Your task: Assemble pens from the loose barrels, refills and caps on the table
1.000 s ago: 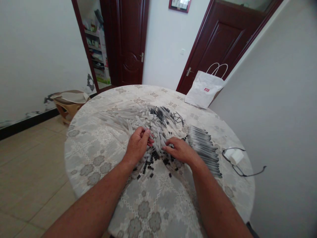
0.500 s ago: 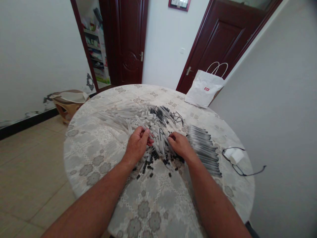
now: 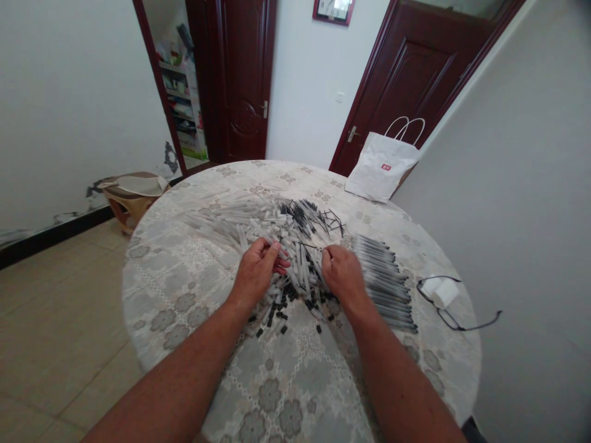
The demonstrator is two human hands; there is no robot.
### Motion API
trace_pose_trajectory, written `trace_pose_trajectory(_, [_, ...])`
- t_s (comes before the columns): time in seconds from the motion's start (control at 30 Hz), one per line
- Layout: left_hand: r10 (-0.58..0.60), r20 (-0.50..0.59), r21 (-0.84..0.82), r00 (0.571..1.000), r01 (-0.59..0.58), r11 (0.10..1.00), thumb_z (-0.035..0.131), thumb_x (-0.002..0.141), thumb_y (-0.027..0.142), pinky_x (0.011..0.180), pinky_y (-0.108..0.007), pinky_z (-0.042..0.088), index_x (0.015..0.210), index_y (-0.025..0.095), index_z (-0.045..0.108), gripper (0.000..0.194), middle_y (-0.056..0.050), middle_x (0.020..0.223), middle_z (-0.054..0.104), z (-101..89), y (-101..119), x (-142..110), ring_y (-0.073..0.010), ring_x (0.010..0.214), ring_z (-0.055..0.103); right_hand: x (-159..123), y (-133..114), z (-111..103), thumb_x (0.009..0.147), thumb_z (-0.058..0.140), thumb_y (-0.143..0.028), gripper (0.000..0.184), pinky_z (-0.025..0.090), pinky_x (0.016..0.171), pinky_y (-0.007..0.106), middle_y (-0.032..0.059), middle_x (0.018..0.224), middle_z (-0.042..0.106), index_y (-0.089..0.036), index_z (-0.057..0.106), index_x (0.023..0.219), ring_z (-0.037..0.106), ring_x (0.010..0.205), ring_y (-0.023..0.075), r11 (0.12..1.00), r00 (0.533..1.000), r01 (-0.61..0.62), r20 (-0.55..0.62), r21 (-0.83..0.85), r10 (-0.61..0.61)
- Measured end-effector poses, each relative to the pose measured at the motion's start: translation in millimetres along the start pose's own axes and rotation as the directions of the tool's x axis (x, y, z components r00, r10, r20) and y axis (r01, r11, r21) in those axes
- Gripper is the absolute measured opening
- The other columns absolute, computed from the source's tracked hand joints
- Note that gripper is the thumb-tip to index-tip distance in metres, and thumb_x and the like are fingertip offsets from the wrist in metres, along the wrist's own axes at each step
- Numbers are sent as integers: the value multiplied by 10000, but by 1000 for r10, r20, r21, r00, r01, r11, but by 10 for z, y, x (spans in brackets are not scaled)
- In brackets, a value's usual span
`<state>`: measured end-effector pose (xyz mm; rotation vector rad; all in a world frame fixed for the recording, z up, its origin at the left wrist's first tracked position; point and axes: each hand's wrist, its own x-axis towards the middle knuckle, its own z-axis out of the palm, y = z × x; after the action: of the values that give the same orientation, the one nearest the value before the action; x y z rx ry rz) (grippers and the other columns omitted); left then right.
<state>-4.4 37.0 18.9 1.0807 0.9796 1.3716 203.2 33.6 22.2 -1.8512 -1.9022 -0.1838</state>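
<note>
My left hand (image 3: 257, 266) is closed at the near side of the pile, with a translucent white pen barrel (image 3: 276, 244) between thumb and fingers. To its right, my right hand (image 3: 344, 274) pinches a thin black pen refill (image 3: 310, 246) that points left toward the other hand. Loose white barrels (image 3: 217, 221) spread beyond and between my hands. Dark refills (image 3: 300, 214) lie in a heap at the far side. Small black caps (image 3: 283, 330) are scattered at the near side. Right of my right hand, capped pens (image 3: 388, 286) lie side by side in a row.
Black-framed glasses (image 3: 457, 326) rest on the right of the round table (image 3: 272, 369), by a white block-like item (image 3: 444, 292). A white paper bag (image 3: 381, 169) stands at the back right edge. A brown stool (image 3: 122, 197) is on the floor at left.
My right hand has moved slightly right and back from the barrels and closed into a pinch, with a black refill now showing from it. My left hand has stayed nearly still.
</note>
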Motion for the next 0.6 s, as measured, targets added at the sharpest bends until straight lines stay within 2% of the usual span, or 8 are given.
trace_pose_trajectory(0.13, [-78, 34, -142, 996, 82, 987, 706, 859, 433, 600, -294, 606, 949, 177, 581, 298, -65, 952, 733, -9, -17, 24, -201, 759, 744, -153, 30, -296, 989, 471, -245, 286, 465, 895, 311, 125, 1028, 741, -155, 726, 1083, 671, 961, 220, 978, 978, 98, -200, 182, -61])
trace_pose_trajectory(0.23, [-106, 52, -186, 993, 114, 976, 712, 865, 405, 622, -294, 616, 955, 169, 580, 285, -81, 975, 739, -13, -5, 27, -210, 800, 756, -319, 41, -447, 979, 517, -296, 259, 495, 850, 319, 87, 997, 752, -192, 739, 1063, 682, 904, 210, 934, 969, 104, -248, 343, -17])
trace_pose_trajectory(0.33, [-116, 64, -228, 991, 127, 965, 733, 857, 387, 629, -284, 617, 943, 165, 580, 283, -94, 969, 749, -8, 17, 24, -211, 810, 761, -472, 66, -431, 978, 544, -381, 260, 503, 719, 295, 47, 887, 740, -210, 732, 1034, 658, 754, 179, 835, 967, -12, -206, 551, 150])
trace_pose_trajectory(0.4, [-127, 81, -279, 989, 145, 949, 760, 840, 368, 651, -290, 623, 940, 167, 571, 293, -96, 968, 755, -6, 23, 24, -211, 814, 764, -540, 90, -339, 987, 524, -443, 297, 462, 581, 265, 16, 787, 705, -206, 703, 992, 585, 604, 146, 693, 955, -104, -123, 714, 270])
trace_pose_trajectory(0.47, [-139, 101, -329, 985, 165, 930, 779, 828, 349, 677, -302, 628, 935, 169, 562, 302, -95, 974, 758, -6, 21, 25, -214, 830, 765, -575, 105, -232, 984, 515, -490, 328, 405, 495, 245, -4, 729, 669, -204, 664, 932, 514, 524, 124, 557, 944, -156, -43, 816, 327])
trace_pose_trajectory(0.53, [-148, 117, -362, 982, 181, 915, 788, 824, 336, 688, -307, 630, 930, 168, 555, 306, -94, 971, 759, -9, 14, 27, -218, 842, 766, -587, 107, -152, 972, 531, -514, 339, 395, 486, 238, -7, 719, 656, -202, 640, 894, 509, 527, 118, 509, 944, -168, -10, 844, 329])
trace_pose_trajectory(0.6, [-154, 125, -376, 980, 191, 907, 791, 825, 327, 692, -313, 632, 941, 169, 549, 312, -92, 960, 760, -12, 7, 26, -220, 843, 767, -588, 101, -116, 970, 536, -519, 344, 406, 502, 236, -9, 713, 651, -199, 638, 893, 518, 539, 118, 516, 945, -165, -14, 841, 325])
